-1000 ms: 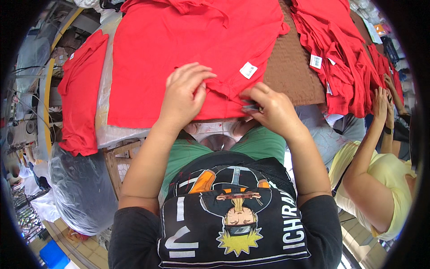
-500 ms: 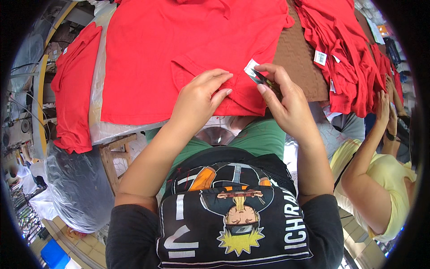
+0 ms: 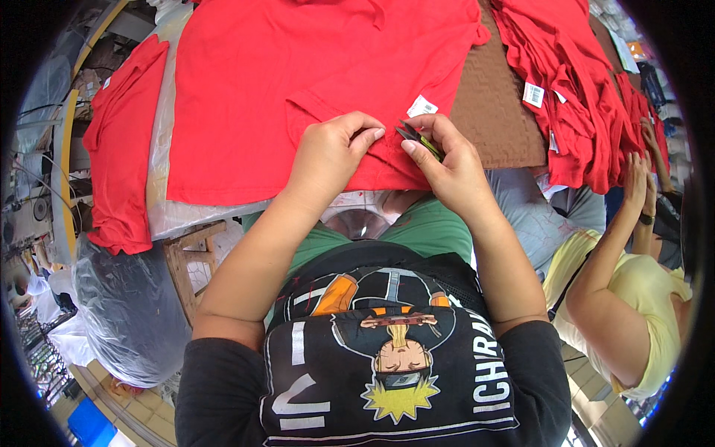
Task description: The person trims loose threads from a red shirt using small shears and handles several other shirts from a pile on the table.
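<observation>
A red T-shirt [image 3: 246, 127] lies spread on the table in front of me. Over its lower edge, my left hand [image 3: 331, 153] has thumb and forefinger pinched together; what is between them, if anything, is too small to make out. My right hand [image 3: 450, 160] holds a pair of small thread snips [image 3: 421, 140] with dark blades and a yellow-green part. Their blades point toward my left fingertips, a short gap apart from them. Just beyond the snips, a white label [image 3: 422, 106] lies on the red cloth.
Right of the shirt is a brown textured table mat [image 3: 495, 112], with a heap of red garments [image 3: 573, 97] bearing white labels beyond it. Another red garment [image 3: 123, 149] hangs over the left side. A person in a yellow top [image 3: 625, 298] works at the right.
My right hand and the snips have moved left, toward my left hand, uncovering the white label. My left fingers have closed into a pinch.
</observation>
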Tool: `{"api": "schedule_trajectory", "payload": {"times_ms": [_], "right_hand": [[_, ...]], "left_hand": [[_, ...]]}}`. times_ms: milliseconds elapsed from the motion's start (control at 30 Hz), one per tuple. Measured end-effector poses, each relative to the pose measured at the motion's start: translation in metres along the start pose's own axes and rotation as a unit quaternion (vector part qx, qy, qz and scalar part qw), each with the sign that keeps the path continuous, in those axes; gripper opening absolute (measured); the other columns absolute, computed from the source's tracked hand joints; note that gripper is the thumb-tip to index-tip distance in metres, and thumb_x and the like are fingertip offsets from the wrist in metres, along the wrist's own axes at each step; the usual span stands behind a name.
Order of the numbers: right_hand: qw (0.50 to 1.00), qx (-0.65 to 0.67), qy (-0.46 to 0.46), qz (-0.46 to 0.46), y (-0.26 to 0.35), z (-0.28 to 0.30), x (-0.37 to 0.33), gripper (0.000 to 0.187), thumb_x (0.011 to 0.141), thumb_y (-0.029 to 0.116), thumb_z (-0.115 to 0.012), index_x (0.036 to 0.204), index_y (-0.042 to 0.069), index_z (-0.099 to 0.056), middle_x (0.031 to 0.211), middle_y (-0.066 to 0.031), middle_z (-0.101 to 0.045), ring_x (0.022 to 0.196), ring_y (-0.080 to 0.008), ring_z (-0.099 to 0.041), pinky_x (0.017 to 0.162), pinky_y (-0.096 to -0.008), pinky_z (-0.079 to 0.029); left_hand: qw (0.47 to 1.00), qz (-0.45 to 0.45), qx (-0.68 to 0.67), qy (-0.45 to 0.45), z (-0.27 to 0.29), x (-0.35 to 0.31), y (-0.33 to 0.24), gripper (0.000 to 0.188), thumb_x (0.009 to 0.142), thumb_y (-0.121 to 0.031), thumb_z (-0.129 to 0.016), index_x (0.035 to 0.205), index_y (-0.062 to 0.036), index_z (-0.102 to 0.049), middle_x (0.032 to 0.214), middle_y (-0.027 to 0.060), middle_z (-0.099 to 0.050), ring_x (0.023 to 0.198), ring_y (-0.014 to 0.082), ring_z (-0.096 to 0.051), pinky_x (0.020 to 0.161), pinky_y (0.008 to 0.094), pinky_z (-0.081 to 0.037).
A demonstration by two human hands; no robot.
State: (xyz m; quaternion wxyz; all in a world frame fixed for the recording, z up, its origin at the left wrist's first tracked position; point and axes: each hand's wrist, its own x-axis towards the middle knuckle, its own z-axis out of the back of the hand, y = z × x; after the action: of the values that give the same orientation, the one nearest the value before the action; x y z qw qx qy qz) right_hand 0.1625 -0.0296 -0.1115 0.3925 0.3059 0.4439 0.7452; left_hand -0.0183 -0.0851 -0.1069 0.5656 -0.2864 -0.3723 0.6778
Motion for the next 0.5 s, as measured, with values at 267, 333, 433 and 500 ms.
{"api": "schedule_trajectory", "payload": {"times_ms": [267, 333, 433, 500], "right_hand": [[0.992, -0.117, 0.051, 0.023, 0.015, 0.0, -0.001, 0.02, 0.083, 0.015, -0.065, 0.099, 0.004, -0.06, 0.094, -0.0167, -0.066, 0.084, -0.0352, -0.065, 0.072, -0.0411, -0.051], [0.988, -0.147, 0.046, 0.031, 0.019, -0.003, 0.0, 0.02, 0.082, 0.016, -0.065, 0.099, 0.005, -0.061, 0.093, -0.016, -0.066, 0.083, -0.0357, -0.064, 0.071, -0.0422, -0.051], [0.981, -0.187, 0.049, 0.037, 0.023, -0.005, 0.003, 0.02, 0.082, 0.016, -0.065, 0.099, 0.006, -0.061, 0.091, -0.0156, -0.066, 0.083, -0.036, -0.064, 0.071, -0.043, -0.051], [0.974, -0.216, 0.062, 0.042, 0.025, -0.003, 0.004, 0.021, 0.082, 0.017, -0.065, 0.099, 0.006, -0.061, 0.091, -0.0153, -0.066, 0.084, -0.0362, -0.064, 0.071, -0.0432, -0.051]], "left_hand": [[0.993, 0.055, -0.104, 0.029, 0.001, 0.003, 0.006, 0.016, 0.089, -0.011, -0.063, 0.097, 0.0022, -0.066, 0.082, 0.005, -0.069, 0.079, 0.007, -0.063, 0.073, 0.0227, -0.051], [0.994, 0.056, -0.09, 0.03, 0.003, 0.002, 0.004, 0.015, 0.089, -0.011, -0.063, 0.096, 0.0013, -0.066, 0.082, 0.0044, -0.069, 0.079, 0.0069, -0.063, 0.073, 0.0225, -0.051], [0.995, 0.028, -0.098, 0.012, 0.003, 0.001, 0.003, 0.014, 0.087, -0.012, -0.064, 0.094, -0.0015, -0.068, 0.08, 0.0053, -0.069, 0.077, 0.0106, -0.064, 0.072, 0.0254, -0.051], [0.994, -0.11, -0.014, 0.019, 0.015, -0.003, 0.0, 0.016, 0.084, -0.017, -0.068, 0.092, -0.0032, -0.069, 0.078, 0.0068, -0.068, 0.075, 0.0151, -0.065, 0.072, 0.0283, -0.051]]}}
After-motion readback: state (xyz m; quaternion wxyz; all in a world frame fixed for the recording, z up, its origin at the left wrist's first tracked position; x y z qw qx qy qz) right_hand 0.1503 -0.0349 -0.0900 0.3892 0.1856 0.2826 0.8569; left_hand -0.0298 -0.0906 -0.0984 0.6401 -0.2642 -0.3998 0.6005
